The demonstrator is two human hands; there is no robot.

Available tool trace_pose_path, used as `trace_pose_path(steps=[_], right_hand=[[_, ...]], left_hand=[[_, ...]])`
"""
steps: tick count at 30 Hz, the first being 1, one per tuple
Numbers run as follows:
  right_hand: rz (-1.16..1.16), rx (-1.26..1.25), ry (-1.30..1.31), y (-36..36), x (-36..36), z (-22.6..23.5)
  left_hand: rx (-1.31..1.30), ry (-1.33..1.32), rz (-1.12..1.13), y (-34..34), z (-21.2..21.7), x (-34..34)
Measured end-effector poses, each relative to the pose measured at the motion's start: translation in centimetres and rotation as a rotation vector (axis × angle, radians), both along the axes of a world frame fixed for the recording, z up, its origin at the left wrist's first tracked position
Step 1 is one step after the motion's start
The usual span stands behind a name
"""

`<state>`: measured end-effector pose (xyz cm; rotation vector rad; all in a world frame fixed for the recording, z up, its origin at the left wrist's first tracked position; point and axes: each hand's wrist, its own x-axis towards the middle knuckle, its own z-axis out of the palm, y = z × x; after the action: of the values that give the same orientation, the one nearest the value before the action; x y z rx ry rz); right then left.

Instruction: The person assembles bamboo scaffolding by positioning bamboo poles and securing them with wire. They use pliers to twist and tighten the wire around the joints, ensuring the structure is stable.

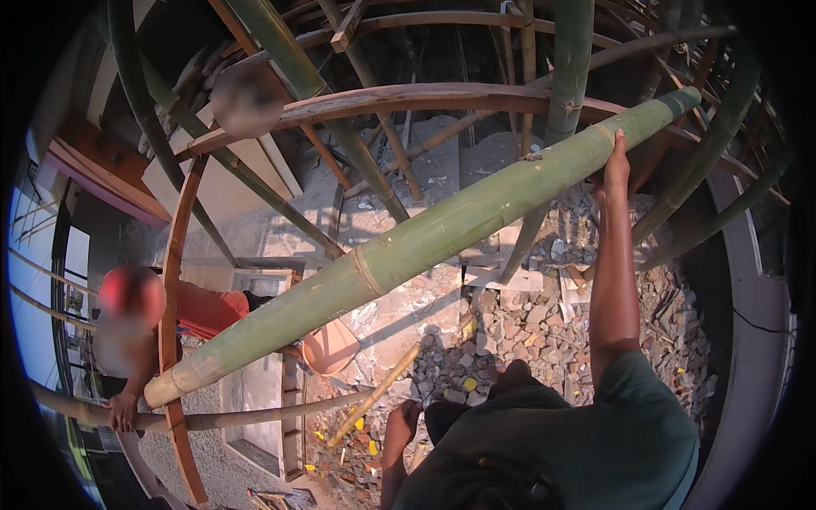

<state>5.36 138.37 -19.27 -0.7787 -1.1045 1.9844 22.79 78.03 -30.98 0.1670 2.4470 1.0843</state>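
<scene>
A thick green bamboo pole (425,242) runs diagonally across a bamboo and timber scaffold (399,98), its long axis pointing from lower left to upper right. Its skin is smooth, ringed with pale joints, and its cut lower end is hollow. The person's right hand (615,163) reaches up with fingers curled over the pole near its upper end. The left hand (401,427) hangs low near the body, loosely closed and holding nothing. Far below lies brick rubble (527,336) on the ground. At lower left, another person's hand (123,411) grips a horizontal rail (255,416). An orange basin (330,347) sits beneath the pole.
</scene>
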Motion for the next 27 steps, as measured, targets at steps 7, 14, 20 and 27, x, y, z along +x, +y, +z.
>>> trace_pose_path(steps=[7,14,20,27], right_hand=[[0.044,0.382,-0.466,1.9,-4.1,0.7],[0.346,-0.092,0.052,-1.6,-1.3,0.0],[0.737,0.226,-0.083,-21.4,4.5,-10.5],[2.204,0.854,-0.119,-40.8,8.7,-8.8]], left_hand=[[-0.015,0.073,-0.007,-0.1,-3.0,0.7],[-0.127,0.146,-0.062,1.1,-2.6,-0.2],[0.239,0.086,0.171,0.2,1.1,1.7],[0.553,0.184,0.792,-3.4,2.7,7.7]])
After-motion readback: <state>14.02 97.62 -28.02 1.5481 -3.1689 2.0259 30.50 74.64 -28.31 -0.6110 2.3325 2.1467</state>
